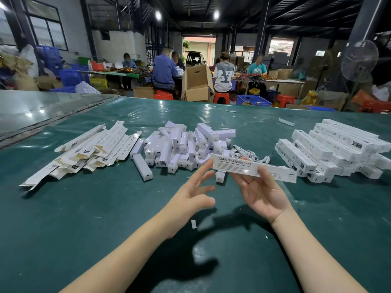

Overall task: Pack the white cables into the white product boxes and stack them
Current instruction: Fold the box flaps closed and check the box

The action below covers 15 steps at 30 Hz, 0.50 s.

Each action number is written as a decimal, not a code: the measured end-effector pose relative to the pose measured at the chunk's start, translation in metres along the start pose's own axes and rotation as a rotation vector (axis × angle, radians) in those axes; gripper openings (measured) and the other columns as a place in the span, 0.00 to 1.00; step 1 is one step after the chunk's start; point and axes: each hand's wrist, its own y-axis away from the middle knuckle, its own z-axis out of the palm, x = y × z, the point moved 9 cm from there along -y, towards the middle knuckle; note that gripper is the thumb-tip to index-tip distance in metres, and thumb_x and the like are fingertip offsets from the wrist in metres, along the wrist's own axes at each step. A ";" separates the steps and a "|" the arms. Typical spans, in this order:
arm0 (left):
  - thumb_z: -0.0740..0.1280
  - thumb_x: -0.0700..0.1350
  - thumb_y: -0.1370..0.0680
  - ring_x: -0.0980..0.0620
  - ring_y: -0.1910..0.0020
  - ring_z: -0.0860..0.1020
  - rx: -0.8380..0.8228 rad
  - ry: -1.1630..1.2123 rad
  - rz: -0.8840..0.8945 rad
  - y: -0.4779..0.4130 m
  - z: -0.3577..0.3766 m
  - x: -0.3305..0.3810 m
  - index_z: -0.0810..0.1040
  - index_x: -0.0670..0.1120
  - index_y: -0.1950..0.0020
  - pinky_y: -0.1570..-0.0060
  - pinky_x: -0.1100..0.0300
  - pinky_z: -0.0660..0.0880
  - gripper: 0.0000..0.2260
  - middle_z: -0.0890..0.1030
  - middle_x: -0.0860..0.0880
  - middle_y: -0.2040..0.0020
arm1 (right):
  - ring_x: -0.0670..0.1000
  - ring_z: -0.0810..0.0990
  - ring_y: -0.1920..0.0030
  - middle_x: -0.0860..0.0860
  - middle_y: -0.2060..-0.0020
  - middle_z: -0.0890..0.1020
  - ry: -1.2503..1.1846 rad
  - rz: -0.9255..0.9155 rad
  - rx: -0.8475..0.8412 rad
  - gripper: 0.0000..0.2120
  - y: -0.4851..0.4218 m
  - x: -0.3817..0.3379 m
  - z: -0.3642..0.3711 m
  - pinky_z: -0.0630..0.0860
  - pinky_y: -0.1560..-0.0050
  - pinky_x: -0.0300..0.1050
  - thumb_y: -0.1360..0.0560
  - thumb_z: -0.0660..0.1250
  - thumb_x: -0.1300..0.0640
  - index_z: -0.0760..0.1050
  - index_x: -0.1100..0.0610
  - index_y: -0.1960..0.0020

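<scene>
The right hand (262, 193) pinches the product box (251, 167), thumb on its printed face, fingers behind. The left hand (190, 197) is spread just beside the box's left end and holds nothing. White cables (247, 154) lie directly behind the box. Stacked boxes (338, 149) lie to its right.

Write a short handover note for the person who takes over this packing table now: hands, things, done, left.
Right hand: holds one product box above the table.
Left hand: open, fingers spread, beside the box's left end.
White cables: small heap behind the held box; flat boxes far left, white units in the middle.
Done: stack of boxes on the right.
Left: contents of the held box cannot be seen; pack the heaped cables, stack.
</scene>
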 end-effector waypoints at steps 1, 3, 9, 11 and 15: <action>0.62 0.41 0.36 0.58 0.37 0.71 0.053 -0.054 0.033 0.001 -0.005 0.004 0.62 0.65 0.36 0.41 0.61 0.73 0.32 0.65 0.60 0.31 | 0.55 0.84 0.51 0.56 0.51 0.84 0.005 0.013 0.009 0.31 0.001 0.001 0.000 0.80 0.69 0.39 0.56 0.85 0.57 0.84 0.57 0.53; 0.61 0.41 0.37 0.60 0.35 0.68 0.135 -0.130 0.083 0.003 -0.011 0.009 0.63 0.60 0.35 0.40 0.63 0.71 0.31 0.63 0.62 0.31 | 0.54 0.84 0.53 0.56 0.53 0.84 0.060 0.044 0.035 0.32 0.001 0.007 -0.001 0.79 0.72 0.38 0.58 0.85 0.56 0.84 0.58 0.54; 0.62 0.42 0.37 0.62 0.31 0.62 0.123 -0.089 0.074 0.005 -0.004 0.005 0.53 0.65 0.34 0.33 0.61 0.65 0.36 0.56 0.58 0.26 | 0.53 0.84 0.55 0.56 0.54 0.85 0.112 0.042 0.040 0.33 0.000 0.015 0.002 0.81 0.67 0.42 0.58 0.85 0.54 0.84 0.58 0.54; 0.65 0.46 0.38 0.62 0.29 0.58 0.108 -0.150 0.090 0.005 -0.001 0.007 0.50 0.65 0.33 0.31 0.60 0.63 0.39 0.52 0.57 0.24 | 0.53 0.84 0.55 0.57 0.54 0.84 0.102 0.026 0.041 0.34 0.000 0.013 0.002 0.81 0.66 0.43 0.57 0.85 0.54 0.83 0.57 0.52; 0.64 0.53 0.39 0.63 0.26 0.49 0.032 -0.172 0.131 0.006 0.010 0.007 0.45 0.64 0.32 0.29 0.58 0.59 0.42 0.45 0.59 0.24 | 0.54 0.84 0.53 0.56 0.53 0.84 0.078 0.005 0.025 0.31 0.003 0.009 0.005 0.80 0.69 0.41 0.56 0.85 0.53 0.84 0.54 0.54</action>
